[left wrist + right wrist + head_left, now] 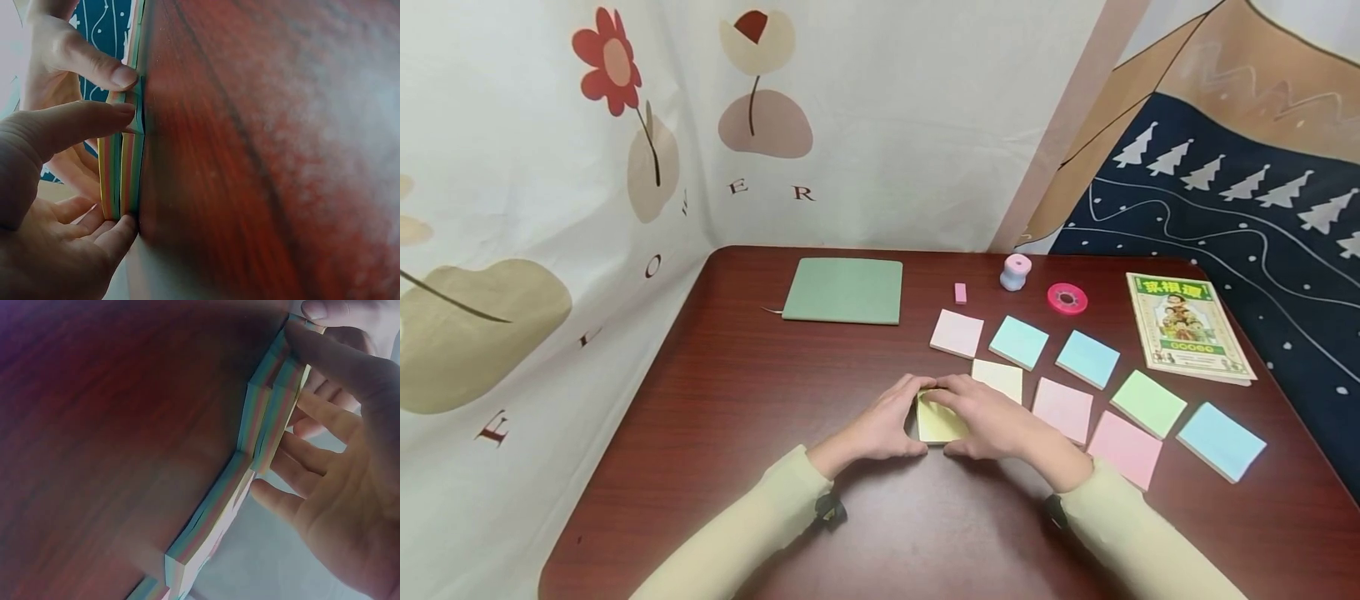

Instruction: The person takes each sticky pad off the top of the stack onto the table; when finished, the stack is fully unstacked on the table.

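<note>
A yellow-topped sticky note pad [938, 425] lies near the middle of the table between my two hands. The left wrist view reveals two striped pads [111, 169] stacked one on the other, their edges slightly out of line. My left hand [889, 425] grips the left side, thumb at the near edge and fingers toward the far edge. From the right, my right hand [994, 419] holds the same stack, its thumb near the left thumb and its fingers partly over the top. A cream pad [1000, 379] sits just behind my right hand, partly hidden by it.
Several pink, blue and green sticky note pads [1063, 410] spread over the right side. Behind them are a pink eraser-like block [960, 293], a pink-and-blue spool-shaped item [1015, 272], a pink ring [1067, 298] and an illustrated book [1187, 325]. A green notebook [844, 292] lies back left.
</note>
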Tool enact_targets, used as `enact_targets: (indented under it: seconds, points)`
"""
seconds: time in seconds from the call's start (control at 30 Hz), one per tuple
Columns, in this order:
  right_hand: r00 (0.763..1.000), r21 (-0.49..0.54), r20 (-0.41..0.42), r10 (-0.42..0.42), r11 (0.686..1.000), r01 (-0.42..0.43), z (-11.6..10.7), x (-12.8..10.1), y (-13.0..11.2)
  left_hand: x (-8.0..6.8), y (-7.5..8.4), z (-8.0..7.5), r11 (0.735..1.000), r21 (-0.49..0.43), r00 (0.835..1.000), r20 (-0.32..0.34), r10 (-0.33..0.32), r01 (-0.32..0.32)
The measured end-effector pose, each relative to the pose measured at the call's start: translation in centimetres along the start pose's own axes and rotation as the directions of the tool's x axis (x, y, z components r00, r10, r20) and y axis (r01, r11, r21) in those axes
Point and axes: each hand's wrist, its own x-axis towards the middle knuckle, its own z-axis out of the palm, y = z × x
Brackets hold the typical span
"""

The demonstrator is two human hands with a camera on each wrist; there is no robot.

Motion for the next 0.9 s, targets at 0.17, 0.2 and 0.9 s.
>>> enact_targets:
  seconds: [0.17,0.2,0.9]
  points:
    - [1.000,-0.010,0.011,0.028,1.000,-0.028,0.2,0.2,-0.1,-0.1,0.0,-0.1,1.000,0.016,1.000,0.000,0.013,-0.013]
    - [0.999,-0.009,0.012,0.032,0.999,-0.032,0.2,0.2,-0.2,-0.1,0.0,-0.1,1.000,0.019,1.000,-0.001,0.015,-0.015]
    - [0.987,-0.020,-0.069,0.147,0.989,-0.149,-2.3,-6.0,-0.2,-0.1,0.2,0.0,0.999,0.031,1.000,-0.022,0.018,-0.017]
